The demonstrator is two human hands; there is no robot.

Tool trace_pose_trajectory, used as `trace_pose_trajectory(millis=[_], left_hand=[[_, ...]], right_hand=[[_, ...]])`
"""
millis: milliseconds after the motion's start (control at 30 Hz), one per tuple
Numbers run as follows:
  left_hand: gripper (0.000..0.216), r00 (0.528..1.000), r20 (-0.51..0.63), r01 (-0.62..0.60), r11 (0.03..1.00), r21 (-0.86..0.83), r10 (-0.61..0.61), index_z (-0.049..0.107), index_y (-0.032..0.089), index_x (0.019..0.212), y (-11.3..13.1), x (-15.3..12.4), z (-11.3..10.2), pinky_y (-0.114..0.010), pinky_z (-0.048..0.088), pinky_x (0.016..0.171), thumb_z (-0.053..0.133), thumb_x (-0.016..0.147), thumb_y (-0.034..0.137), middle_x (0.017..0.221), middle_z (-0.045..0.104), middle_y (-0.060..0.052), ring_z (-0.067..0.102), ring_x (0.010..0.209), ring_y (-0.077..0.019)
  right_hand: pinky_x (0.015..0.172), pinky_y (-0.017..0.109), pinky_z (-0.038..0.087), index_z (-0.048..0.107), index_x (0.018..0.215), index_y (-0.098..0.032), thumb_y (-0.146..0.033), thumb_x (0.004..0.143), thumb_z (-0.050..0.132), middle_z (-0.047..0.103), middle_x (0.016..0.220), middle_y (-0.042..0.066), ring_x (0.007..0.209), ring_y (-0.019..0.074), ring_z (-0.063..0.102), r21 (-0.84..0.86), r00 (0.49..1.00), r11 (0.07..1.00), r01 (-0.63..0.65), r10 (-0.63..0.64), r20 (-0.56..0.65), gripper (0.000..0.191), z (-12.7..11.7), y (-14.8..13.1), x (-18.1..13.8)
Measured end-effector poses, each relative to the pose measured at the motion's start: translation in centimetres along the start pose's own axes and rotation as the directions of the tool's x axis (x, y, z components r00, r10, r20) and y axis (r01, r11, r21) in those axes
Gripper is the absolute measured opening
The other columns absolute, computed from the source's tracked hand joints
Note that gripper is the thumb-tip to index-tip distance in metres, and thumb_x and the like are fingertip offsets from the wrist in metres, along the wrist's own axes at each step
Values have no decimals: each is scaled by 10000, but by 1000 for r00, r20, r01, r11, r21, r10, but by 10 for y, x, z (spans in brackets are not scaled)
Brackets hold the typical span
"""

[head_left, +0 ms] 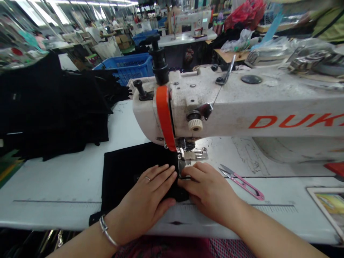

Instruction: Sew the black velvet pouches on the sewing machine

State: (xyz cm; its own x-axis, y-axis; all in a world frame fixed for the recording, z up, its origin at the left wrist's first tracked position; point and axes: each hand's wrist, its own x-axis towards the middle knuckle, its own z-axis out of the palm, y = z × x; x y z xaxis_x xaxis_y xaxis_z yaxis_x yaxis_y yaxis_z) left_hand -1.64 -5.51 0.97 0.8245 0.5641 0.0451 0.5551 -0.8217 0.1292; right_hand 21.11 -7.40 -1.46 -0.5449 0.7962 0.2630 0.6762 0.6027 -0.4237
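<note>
A black fabric piece (120,165) lies on the white sewing table, its right edge beside the presser foot (182,163) of a white sewing machine (236,107). My left hand (153,193) rests flat on the fabric, fingers stretched toward the needle area, with a ring and a bracelet on it. Close by on the right, my right hand (205,188) has its fingers bent and pressed together at the fabric's right edge, just in front of the presser foot. The fingertips partly hide that edge. Pink-handled thread snips (244,182) lie on the table right of my right hand.
A heap of black fabric pieces (53,107) covers the table's left side. Behind the machine stands a blue plastic basket (129,66). A framed picture card (330,208) sits at the right front. Farther back are another sewing machine (192,21) and people at work.
</note>
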Motion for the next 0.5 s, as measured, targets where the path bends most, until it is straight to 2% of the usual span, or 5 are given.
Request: trace_pose_trajectory(millis=[133,267,367,500], left_hand=[[498,999,-40,-37,999,-22,36,450,97,1409,3,-5,4,-524,385,1147,541,965,306,1455,488,-134,387,1391,-283],[457,993,-108,-50,994,-96,40,513,88,1342,4,-6,6,-517,396,1145,588,929,271,1365,571,-146,462,1342,-274],[454,992,-119,-56,988,-144,38,526,105,1327,1,-3,7,-523,404,1137,601,913,276,1335,597,-140,494,1316,-274],[453,994,-104,-52,987,-154,36,531,100,1320,-5,4,7,-516,386,1148,591,909,278,1339,594,-140,487,1322,-272]], right_hand=[[864,419,486,648,1116,-169,-36,867,524,643,1129,73,983,245,545,78,999,997,-3,7,-51,308,0,0,-3],[918,443,484,595,1248,-205,-92,941,494,619,1261,66,1064,249,549,75,997,995,58,-54,-54,342,0,1,-5],[915,452,494,598,1245,-212,-102,943,501,627,1255,65,1066,251,558,70,997,995,76,-74,-35,336,-3,2,-4],[920,461,498,624,1178,-199,-77,907,535,631,1233,64,1054,255,563,12,998,999,48,-49,50,310,-10,0,3]])
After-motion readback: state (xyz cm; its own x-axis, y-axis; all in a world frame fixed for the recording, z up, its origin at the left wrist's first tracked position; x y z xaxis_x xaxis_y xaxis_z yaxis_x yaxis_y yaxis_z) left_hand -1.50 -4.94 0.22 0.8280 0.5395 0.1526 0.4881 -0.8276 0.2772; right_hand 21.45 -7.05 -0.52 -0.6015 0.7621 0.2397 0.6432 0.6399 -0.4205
